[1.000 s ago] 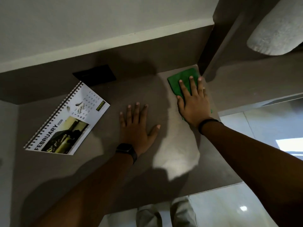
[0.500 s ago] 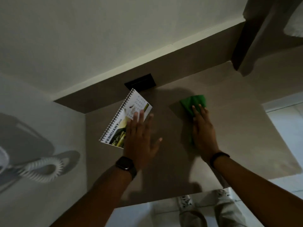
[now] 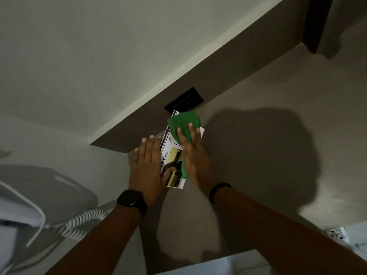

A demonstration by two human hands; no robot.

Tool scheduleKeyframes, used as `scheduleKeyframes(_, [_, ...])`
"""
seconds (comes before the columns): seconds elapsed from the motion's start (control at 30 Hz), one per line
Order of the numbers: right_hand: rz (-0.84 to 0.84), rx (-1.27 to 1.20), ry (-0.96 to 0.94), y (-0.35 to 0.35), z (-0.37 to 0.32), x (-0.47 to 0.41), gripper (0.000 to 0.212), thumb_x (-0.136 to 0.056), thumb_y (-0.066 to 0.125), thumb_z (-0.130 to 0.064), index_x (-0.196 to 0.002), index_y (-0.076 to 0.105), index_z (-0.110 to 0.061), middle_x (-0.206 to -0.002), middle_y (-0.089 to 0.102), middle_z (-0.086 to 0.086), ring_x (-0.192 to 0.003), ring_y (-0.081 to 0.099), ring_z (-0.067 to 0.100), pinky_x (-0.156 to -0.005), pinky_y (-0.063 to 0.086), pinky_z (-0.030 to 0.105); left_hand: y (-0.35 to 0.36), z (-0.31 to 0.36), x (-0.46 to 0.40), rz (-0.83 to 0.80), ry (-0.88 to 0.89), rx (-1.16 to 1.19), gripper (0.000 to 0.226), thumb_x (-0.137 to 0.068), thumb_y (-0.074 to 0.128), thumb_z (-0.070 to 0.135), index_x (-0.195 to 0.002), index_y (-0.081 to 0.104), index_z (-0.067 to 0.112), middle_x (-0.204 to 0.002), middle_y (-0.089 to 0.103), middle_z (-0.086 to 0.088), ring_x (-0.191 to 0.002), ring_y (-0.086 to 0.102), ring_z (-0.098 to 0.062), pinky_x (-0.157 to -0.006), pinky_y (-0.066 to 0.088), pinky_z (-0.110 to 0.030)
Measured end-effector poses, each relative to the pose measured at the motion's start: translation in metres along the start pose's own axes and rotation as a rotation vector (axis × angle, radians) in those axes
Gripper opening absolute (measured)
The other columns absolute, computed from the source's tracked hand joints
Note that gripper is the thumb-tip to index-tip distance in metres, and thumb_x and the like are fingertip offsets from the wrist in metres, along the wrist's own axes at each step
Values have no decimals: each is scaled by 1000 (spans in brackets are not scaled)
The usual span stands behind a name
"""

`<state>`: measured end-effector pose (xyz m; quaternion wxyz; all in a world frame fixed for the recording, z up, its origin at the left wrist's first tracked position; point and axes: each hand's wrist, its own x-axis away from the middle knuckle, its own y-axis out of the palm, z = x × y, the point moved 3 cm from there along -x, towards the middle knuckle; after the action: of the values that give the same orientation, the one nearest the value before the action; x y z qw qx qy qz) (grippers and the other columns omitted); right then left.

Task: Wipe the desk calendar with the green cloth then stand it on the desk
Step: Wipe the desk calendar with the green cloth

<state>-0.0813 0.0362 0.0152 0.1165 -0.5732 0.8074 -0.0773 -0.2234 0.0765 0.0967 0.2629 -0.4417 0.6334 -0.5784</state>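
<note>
The spiral-bound desk calendar (image 3: pixel 172 155) lies flat on the brown desk (image 3: pixel 258 155), near the back left corner. The green cloth (image 3: pixel 183 124) lies on the calendar's upper half. My right hand (image 3: pixel 193 155) presses flat on the cloth, fingers spread, and covers the calendar's right side. My left hand (image 3: pixel 148 163) lies flat along the calendar's left edge, with its thumb on the page holding it down. Part of the month name and the photo show between my hands.
A black socket plate (image 3: pixel 184 101) sits in the desk's back panel just beyond the calendar. A white coiled cord (image 3: pixel 79 221) and a blurred white object (image 3: pixel 17 219) are at the lower left. The desk's front edge (image 3: pixel 218 261) runs along the bottom.
My right hand has slid the green cloth left from the bare desk onto the calendar. My left hand has shifted to the calendar's left edge. The head view has swung left.
</note>
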Motion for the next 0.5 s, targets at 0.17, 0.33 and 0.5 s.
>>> scheduleKeyframes(0.17, [-116, 129, -117, 16, 17, 23, 86, -94, 49, 10, -164, 23, -34, -175, -11, 6, -159, -10, 38, -116, 44, 49, 2, -6, 3, 23, 8, 19, 102, -95, 50, 67, -170, 10, 11, -178, 13, -16, -165, 6, -35, -132, 13, -58])
scheduleKeyframes(0.33, [42, 83, 153, 7, 21, -2, 96, -95, 50, 12, -164, 10, -42, -174, -18, 3, -158, -12, 38, -109, 51, 53, 5, -5, 1, 19, -6, -15, 102, -95, 52, 66, -170, 9, 13, -178, 11, -16, -165, 5, -34, -131, 17, -61])
scheduleKeyframes(0.5, [-95, 228, -71, 22, 6, 20, 109, -88, 58, 7, -163, 0, -46, -174, -18, 3, -159, -10, 35, -92, 62, 49, 6, -4, 2, 39, -12, -13, 103, -94, 61, 62, -169, 14, 10, -177, 13, -19, -164, 8, -37, -130, 18, -63])
